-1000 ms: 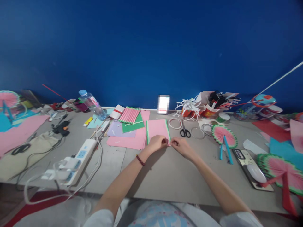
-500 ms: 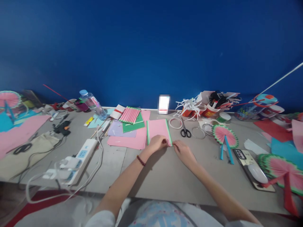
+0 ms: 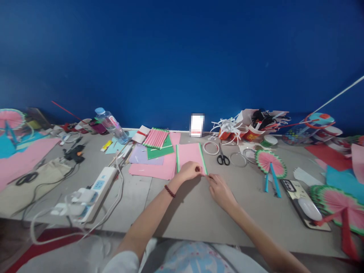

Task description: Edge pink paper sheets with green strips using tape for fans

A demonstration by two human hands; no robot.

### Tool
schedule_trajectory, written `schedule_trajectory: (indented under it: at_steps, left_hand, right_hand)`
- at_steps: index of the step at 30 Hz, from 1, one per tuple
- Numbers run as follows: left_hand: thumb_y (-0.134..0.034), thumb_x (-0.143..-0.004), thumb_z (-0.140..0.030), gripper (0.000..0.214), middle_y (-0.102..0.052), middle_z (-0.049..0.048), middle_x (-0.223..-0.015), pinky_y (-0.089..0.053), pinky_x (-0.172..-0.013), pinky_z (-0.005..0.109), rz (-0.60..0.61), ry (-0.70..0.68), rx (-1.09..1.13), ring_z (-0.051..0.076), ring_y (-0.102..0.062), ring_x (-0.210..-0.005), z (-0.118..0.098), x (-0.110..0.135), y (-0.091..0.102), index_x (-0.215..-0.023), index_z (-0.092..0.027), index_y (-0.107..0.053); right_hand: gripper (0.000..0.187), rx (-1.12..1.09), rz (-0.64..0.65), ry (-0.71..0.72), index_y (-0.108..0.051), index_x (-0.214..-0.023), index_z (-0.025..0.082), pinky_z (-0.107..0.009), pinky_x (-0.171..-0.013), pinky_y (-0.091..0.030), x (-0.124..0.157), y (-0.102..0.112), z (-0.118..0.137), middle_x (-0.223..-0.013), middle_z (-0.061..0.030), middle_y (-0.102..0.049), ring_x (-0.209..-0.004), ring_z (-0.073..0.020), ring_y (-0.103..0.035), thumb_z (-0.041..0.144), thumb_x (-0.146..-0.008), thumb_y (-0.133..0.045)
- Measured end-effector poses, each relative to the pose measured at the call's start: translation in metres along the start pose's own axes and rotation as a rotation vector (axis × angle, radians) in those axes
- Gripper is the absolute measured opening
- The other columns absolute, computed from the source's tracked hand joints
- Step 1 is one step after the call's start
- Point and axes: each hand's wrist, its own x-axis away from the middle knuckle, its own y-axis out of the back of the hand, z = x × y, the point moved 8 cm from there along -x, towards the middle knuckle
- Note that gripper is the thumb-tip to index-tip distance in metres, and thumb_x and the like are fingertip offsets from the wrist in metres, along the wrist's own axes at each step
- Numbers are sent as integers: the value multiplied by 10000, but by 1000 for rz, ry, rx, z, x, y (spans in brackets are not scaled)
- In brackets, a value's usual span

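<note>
A pink paper sheet with green side strips (image 3: 189, 154) lies flat in the middle of the grey table (image 3: 182, 212). My left hand (image 3: 189, 170), with a dark red bracelet on the wrist, is closed and pinches the sheet's near edge. My right hand (image 3: 218, 187) lies just right of it, fingers curled, its fingertips at the sheet's near right corner. Whether the right fingers grip the corner or only touch it is hard to tell.
Black scissors (image 3: 222, 158) and tape rings (image 3: 210, 148) lie right of the sheet. Pleated pink fans (image 3: 270, 163) and a phone (image 3: 304, 203) sit further right. Coloured paper stack (image 3: 155, 151), water bottle (image 3: 110, 125), power strip with cables (image 3: 93, 189) and glue gun (image 3: 72, 153) fill the left.
My right hand has drawn back toward me and slightly right, from meeting the left hand at the sheet's edge to its near right corner. The left hand has stayed put.
</note>
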Motion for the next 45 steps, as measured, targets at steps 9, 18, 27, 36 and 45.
schedule_trajectory:
  at_steps: [9,18,27,36,45]
  left_hand:
    - [-628,-756,-487,302,-687,5,-715,-343,-560,223,-12,34,-58,134,-585,-648,0,-1,0,-717,-195,-693]
    - [-655,-732,-442,235,-688,-13,-724,-333,-548,217,12,43,-90,128,-592,-650,3,-3,-2,-718,-211,-698]
    - [-638,-737,-449,243,-691,-11,-731,-337,-561,214,35,61,-95,128,-591,-652,3,-3,-3,-720,-214,-701]
    - [-652,-733,-435,221,-694,-24,-720,-344,-558,210,34,68,-107,123,-594,-651,2,-4,-2,-714,-220,-699]
    - [-658,-729,-431,216,-698,-20,-722,-342,-559,208,43,77,-111,122,-595,-655,1,-4,-1,-713,-221,-704]
  right_hand:
    - [469,-57,-19,-34,-582,-1189,156,-422,-877,-471,1,2,-2,-1093,-140,-580,-1002,-260,-523,41,-783,-378]
    - [466,-192,-128,-92,-603,-1175,187,-432,-885,-477,4,5,-15,-1061,-120,-607,-1006,-244,-551,61,-783,-383]
    - [447,-77,-133,-15,-604,-1167,151,-405,-839,-489,4,5,-4,-1049,-130,-593,-969,-242,-534,45,-792,-384]
    - [429,21,-94,-16,-606,-1165,131,-409,-852,-478,5,0,-2,-1091,-145,-582,-1000,-254,-508,56,-803,-388]
    - [424,64,-80,-29,-591,-1171,112,-426,-858,-468,6,-6,-1,-1125,-152,-596,-1007,-265,-506,48,-807,-382]
